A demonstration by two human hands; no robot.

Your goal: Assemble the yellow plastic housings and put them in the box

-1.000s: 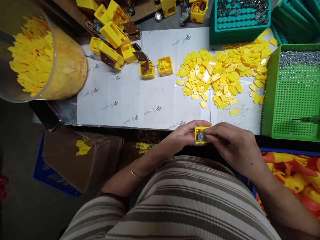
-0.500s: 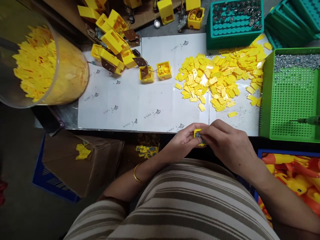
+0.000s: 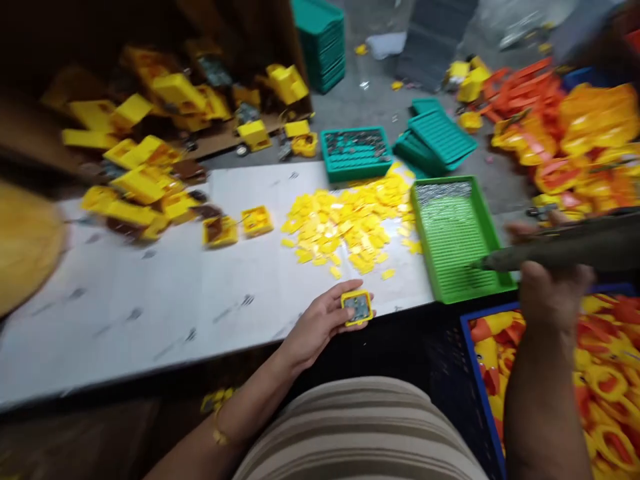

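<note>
My left hand (image 3: pixel 320 323) holds a small yellow box part (image 3: pixel 357 307) with a grey insert, at the near edge of the white table (image 3: pixel 165 307). My right hand (image 3: pixel 547 280) is raised to the right and grips a dark electric screwdriver (image 3: pixel 565 247), its tip pointing left over the green perforated tray (image 3: pixel 453 233). The view is blurred by head motion.
A pile of small yellow flat pieces (image 3: pixel 345 223) lies mid-table. Yellow box housings (image 3: pixel 145 180) sit at the far left, two more (image 3: pixel 237 227) nearer. A teal tray (image 3: pixel 355 152) stands behind. A blue crate of orange and yellow toys (image 3: pixel 600 373) is at my right.
My right hand left the yellow box part and went right, taking hold of the screwdriver. My left hand keeps the part. The camera swung right and up.
</note>
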